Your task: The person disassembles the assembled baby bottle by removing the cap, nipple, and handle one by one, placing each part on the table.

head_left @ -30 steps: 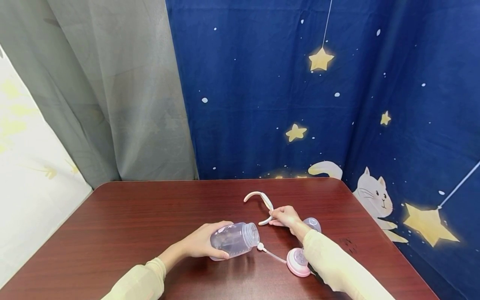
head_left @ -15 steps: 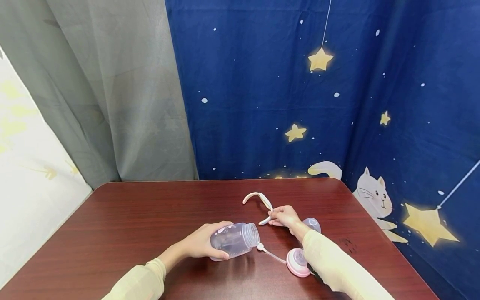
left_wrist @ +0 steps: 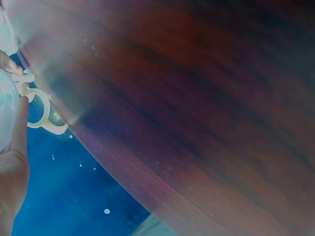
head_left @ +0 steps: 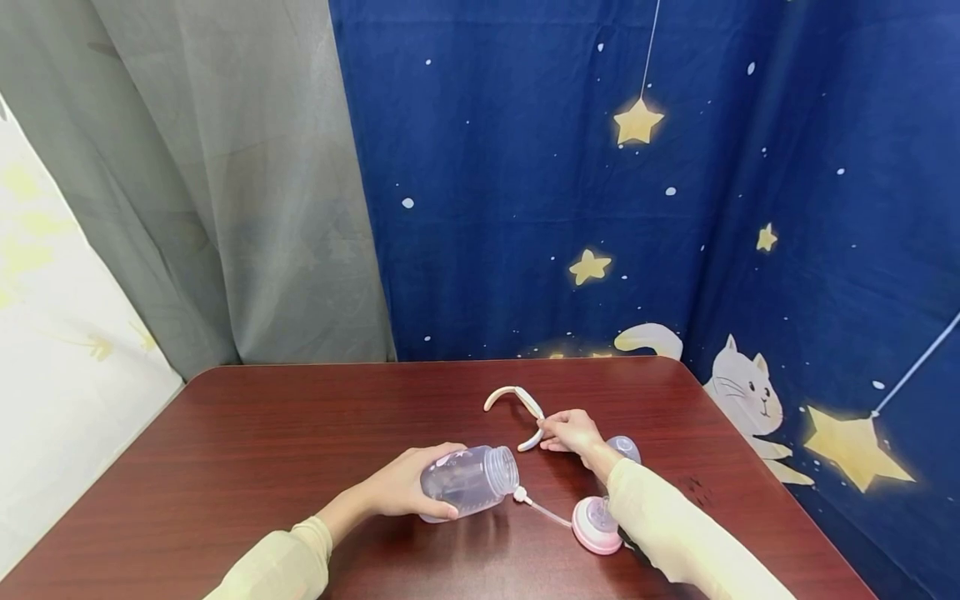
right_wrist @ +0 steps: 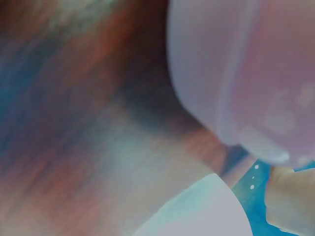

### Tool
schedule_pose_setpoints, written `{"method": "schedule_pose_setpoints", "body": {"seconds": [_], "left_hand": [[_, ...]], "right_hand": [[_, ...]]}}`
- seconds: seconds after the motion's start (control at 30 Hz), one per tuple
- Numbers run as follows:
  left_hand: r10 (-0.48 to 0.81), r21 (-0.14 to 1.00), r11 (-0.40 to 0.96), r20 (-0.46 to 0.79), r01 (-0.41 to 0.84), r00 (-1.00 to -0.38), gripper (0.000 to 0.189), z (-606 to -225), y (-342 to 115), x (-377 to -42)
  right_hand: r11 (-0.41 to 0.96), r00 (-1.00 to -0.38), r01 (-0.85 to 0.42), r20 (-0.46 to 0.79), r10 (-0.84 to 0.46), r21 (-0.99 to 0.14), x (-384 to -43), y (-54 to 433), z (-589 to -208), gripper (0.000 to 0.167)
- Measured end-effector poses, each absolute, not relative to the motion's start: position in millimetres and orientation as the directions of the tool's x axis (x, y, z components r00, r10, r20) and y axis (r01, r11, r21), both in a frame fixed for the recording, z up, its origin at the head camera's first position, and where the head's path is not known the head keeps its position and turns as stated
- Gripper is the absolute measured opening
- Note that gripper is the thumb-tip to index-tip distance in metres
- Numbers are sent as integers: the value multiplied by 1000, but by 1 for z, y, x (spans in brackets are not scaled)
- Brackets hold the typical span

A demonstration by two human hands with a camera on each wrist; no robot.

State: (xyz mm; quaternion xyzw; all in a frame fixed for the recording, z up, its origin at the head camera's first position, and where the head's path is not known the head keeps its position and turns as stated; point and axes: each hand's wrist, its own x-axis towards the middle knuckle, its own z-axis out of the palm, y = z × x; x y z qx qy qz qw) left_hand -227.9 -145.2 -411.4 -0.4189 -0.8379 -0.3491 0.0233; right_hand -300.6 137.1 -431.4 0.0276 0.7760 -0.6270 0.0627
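My left hand (head_left: 415, 482) grips a clear baby bottle (head_left: 468, 481) around its body. The bottle lies tilted on its side, its uncapped threaded mouth facing right. With thumb and fingers, my right hand (head_left: 572, 433) pinches a white curved bottle handle (head_left: 531, 403) near its lower end. A pink collar with a clear teat (head_left: 596, 532) rests on the table under my right forearm, and a thin straw with a white weighted end (head_left: 525, 496) runs from it towards the bottle mouth. In the left wrist view, the handle (left_wrist: 47, 110) shows beyond my left fingers.
A clear domed cap (head_left: 625, 448) stands beside my right wrist, partly hidden by it. All this is on a dark red wooden table (head_left: 300, 433). Behind it hang a grey curtain (head_left: 277, 208) and a blue star-patterned curtain (head_left: 510, 167).
Both hands keep their holds on the bottle and the handle and hardly move. Only the head view shifts slightly.
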Motion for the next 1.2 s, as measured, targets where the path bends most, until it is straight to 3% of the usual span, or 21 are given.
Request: {"method": "schedule_pose_setpoints", "body": {"seconds": [0.63, 1.2], "left_hand": [[681, 585, 412, 312, 699, -663, 68, -413, -144, -224], [669, 584, 423, 314, 693, -673, 68, -413, -144, -221]], "right_hand": [[562, -998, -67, 43, -56, -824, -289, 149, -412, 23], [628, -984, -180, 129, -127, -757, -275, 155, -388, 29]]}}
